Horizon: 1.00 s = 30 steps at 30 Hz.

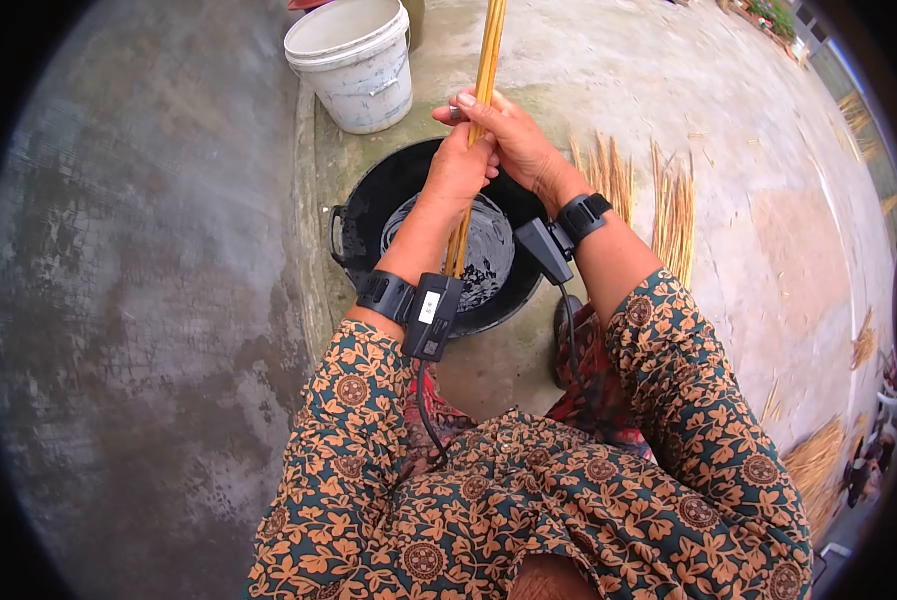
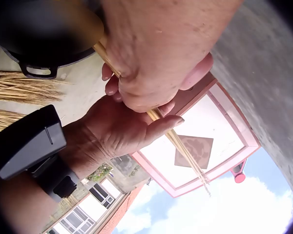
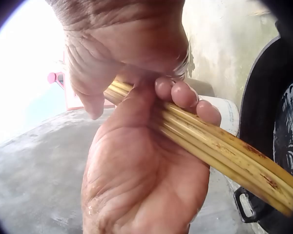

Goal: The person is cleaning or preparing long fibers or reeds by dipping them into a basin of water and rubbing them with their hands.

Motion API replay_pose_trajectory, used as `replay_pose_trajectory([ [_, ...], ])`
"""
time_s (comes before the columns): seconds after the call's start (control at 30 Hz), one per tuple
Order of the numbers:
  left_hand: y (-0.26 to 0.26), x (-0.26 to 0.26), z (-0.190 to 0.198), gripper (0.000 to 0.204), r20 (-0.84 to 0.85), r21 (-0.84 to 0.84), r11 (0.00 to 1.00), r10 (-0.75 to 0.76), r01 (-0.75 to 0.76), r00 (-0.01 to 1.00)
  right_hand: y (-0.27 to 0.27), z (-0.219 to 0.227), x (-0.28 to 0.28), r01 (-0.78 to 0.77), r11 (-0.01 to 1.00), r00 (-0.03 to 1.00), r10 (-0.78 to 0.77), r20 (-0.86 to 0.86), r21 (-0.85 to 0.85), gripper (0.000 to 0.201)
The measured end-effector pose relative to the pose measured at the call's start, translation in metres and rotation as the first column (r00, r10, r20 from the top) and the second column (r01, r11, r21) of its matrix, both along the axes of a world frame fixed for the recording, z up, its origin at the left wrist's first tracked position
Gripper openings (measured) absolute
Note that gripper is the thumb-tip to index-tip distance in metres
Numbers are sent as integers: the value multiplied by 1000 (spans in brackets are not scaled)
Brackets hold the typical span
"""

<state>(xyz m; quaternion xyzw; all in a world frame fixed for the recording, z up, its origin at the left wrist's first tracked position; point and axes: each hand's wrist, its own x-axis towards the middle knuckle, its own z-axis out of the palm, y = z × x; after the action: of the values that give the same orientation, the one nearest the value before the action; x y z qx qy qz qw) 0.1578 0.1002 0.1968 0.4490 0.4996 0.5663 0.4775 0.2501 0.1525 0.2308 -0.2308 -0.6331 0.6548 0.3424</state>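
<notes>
A bundle of long yellow stalks (image 1: 487, 62) stands steeply tilted over a black two-toned-looking tub (image 1: 373, 195) of dark, glinting liquid (image 1: 496, 240). My left hand (image 1: 456, 168) grips the bundle, its fingers curled round it, as the right wrist view shows with the stalks (image 3: 229, 151) running out past the fingertips (image 3: 184, 94). Just above, my right hand (image 1: 516, 138) holds the same bundle between thumb and fingers; a ring is on one finger. In the left wrist view the thin upper ends of the stalks (image 2: 188, 158) point away beyond my right thumb.
A white bucket (image 1: 363, 85) stands just beyond the tub on the left. Loose piles of dry straw (image 1: 673, 215) lie on the concrete (image 1: 758, 130) to the right, with another straw heap (image 1: 816, 465) nearer me. A pink-framed structure (image 2: 251, 141) and a building show in the left wrist view.
</notes>
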Motion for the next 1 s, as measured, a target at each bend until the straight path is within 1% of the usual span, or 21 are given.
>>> replay_pose_trajectory([
  [0.1,-1,3,-1,21,30,-31,999,-30,31,999,-1,-1,7,-38,997,993,45,105,-61,33],
  [0.13,-1,3,-1,21,41,-28,999,-39,40,998,0,-2,6,16,999,996,-13,94,-30,32],
  [0.23,5,7,-9,22,242,35,996,-86,80,966,12,-15,-1,165,985,986,-166,13,48,31],
  [0.3,2,10,-3,29,393,53,996,42,-68,919,25,-20,-7,244,967,967,-237,-91,73,29],
  [0.33,-1,11,0,32,465,53,988,102,-142,880,24,-18,-7,257,964,965,-251,-79,73,28],
  [0.4,3,4,-4,42,562,-12,990,125,-144,818,17,-15,-5,288,955,957,-284,-62,74,28],
  [0.43,9,0,-9,46,609,-42,990,135,-138,782,7,-15,-7,274,940,961,-276,-18,203,30],
  [0.47,19,-5,-23,56,524,72,988,81,-139,848,-6,-18,-14,249,911,961,-274,31,330,33],
  [0.5,12,0,-12,49,683,57,982,94,-182,724,-22,-21,-22,212,867,958,-276,81,450,35],
  [0.57,10,-6,-13,53,754,-12,975,154,-220,639,-55,-22,-32,211,847,929,-329,170,487,51],
  [0.6,32,-23,-56,53,791,69,990,23,-126,611,-52,-27,-34,219,809,922,-355,156,545,53],
  [0.7,12,1,-18,53,813,175,981,-96,-84,574,-25,-42,-36,233,677,897,-427,115,699,58],
  [0.73,7,12,-8,52,783,283,956,-180,-82,596,-15,-33,-29,269,689,860,-486,154,673,63],
  [0.77,-1,17,1,52,775,218,976,-168,-8,609,-1,-31,-26,319,740,891,-447,79,592,61],
  [0.8,-5,26,3,54,764,178,984,-131,-11,632,3,-27,-20,280,854,928,-358,104,439,64],
  [0.83,-9,32,6,56,751,140,990,-96,-16,653,0,-27,-19,234,926,957,-273,99,298,67],
  [0.87,-12,28,10,56,740,59,998,-33,-17,672,-2,-27,-19,188,971,976,-202,86,148,69],
  [0.9,-9,23,7,53,737,-7,998,52,-69,674,-23,-18,-21,146,989,988,-147,49,24,71],
  [0.93,-5,16,3,50,739,-17,993,91,-115,668,-39,-7,-20,102,985,986,-81,143,-142,74],
  [0.97,0,8,-2,47,740,-27,986,130,-163,660,-46,-13,-27,89,994,996,-88,-19,68,77],
  [1.0,3,-2,-3,56,695,-17,978,160,-206,701,-52,-13,-28,64,994,998,-64,3,89,76],
])
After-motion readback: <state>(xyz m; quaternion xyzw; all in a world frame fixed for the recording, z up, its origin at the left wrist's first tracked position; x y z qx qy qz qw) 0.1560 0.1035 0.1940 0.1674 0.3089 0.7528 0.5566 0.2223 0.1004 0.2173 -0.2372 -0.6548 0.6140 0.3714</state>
